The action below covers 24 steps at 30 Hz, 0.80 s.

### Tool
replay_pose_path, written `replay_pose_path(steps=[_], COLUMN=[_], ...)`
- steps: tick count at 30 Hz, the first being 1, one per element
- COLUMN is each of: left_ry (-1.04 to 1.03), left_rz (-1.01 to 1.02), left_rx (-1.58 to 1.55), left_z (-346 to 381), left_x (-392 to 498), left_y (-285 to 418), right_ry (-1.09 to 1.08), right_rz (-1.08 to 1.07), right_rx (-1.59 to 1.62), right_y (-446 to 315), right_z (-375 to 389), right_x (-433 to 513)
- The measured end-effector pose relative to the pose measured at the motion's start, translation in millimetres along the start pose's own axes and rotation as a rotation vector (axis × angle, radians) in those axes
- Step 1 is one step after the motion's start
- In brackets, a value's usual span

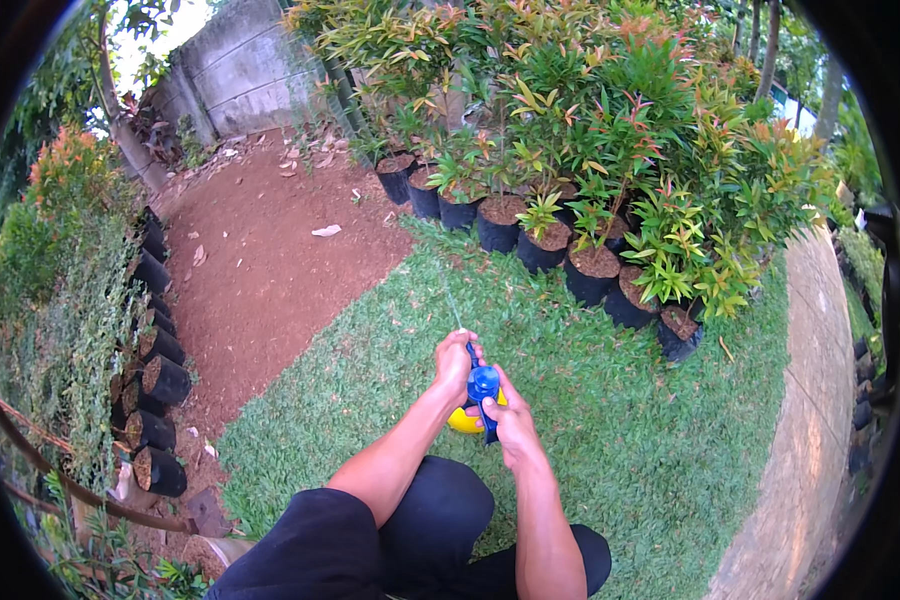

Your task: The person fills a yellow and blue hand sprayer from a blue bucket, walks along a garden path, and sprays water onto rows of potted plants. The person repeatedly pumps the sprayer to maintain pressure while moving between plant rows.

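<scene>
Low in front of me, both my hands are on a hand pump sprayer with a blue head and a yellow bottle. My left hand wraps the blue front part near the nozzle, its fingers around it. A thin stream of liquid leaves the nozzle tip and runs away from me over the grass. My right hand grips the blue handle at the back, with the thumb on top. The head and both hands hide much of the bottle.
Grass lies beneath me, with bare red soil beyond. Shrubs in black plant bags line the far right; more bags lie tipped at left. A concrete wall stands behind, and a stone path runs along the right.
</scene>
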<state>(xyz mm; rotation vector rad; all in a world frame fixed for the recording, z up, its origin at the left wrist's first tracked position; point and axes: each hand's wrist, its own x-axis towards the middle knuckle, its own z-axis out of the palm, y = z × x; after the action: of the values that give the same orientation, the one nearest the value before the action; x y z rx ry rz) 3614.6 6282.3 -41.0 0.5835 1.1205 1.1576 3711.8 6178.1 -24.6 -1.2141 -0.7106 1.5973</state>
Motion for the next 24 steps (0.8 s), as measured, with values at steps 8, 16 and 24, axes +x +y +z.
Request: replay_pose_path(steps=[8, 16, 24], left_ry=[-0.007, -0.011, -0.032], left_rz=[0.006, -0.005, -0.005], left_rx=[-0.019, -0.008, -0.015], left_z=[-0.5, -0.2, -0.9], left_x=[0.6, -1.0, 0.1], left_y=[-3.1, 0.1, 0.1], right_ry=[-0.017, -0.061, -0.094], right_rz=[-0.026, 0.008, -0.017], right_rx=[0.013, 0.042, 0.089], right_y=[6.9, 4.8, 3.0], right_z=[-3.3, -4.9, -4.1], right_x=[-1.2, -2.9, -5.1])
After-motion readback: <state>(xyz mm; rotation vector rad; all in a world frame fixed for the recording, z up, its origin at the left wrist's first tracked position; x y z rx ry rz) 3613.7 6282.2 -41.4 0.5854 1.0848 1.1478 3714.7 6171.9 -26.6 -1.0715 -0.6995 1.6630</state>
